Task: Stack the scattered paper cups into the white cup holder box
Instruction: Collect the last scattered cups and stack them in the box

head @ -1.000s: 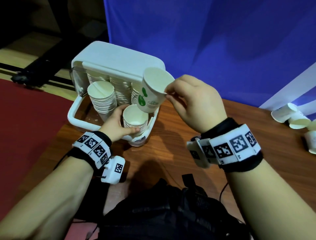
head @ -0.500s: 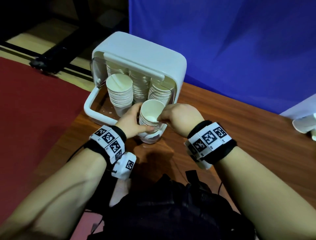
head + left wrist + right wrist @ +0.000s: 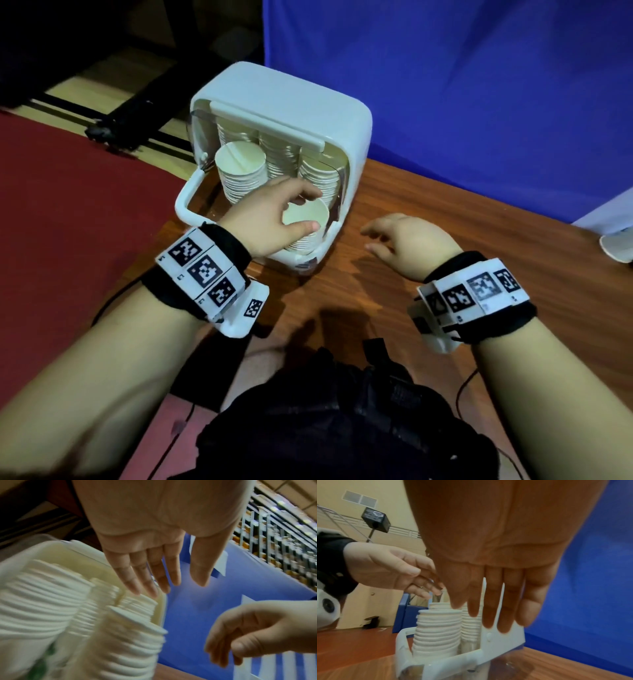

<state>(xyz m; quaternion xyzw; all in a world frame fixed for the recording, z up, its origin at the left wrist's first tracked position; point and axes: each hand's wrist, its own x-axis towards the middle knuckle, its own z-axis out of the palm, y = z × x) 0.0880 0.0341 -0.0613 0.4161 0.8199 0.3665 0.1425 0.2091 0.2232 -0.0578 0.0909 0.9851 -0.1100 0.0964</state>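
Left hand (image 3: 270, 214): fingers loose over upright nested white paper-cup stack (image 3: 305, 233) | right hand (image 3: 407, 240): released, empty | loose white paper cups (image 3: 616, 245): far right, right hand nearer

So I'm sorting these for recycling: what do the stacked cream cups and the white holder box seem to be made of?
Stacked cream cups: matte paper, by the look; thin rolled rims form fine ridges down each stack. White holder box: probably moulded plastic, smooth with a slight sheen, rounded corners, uniform white.
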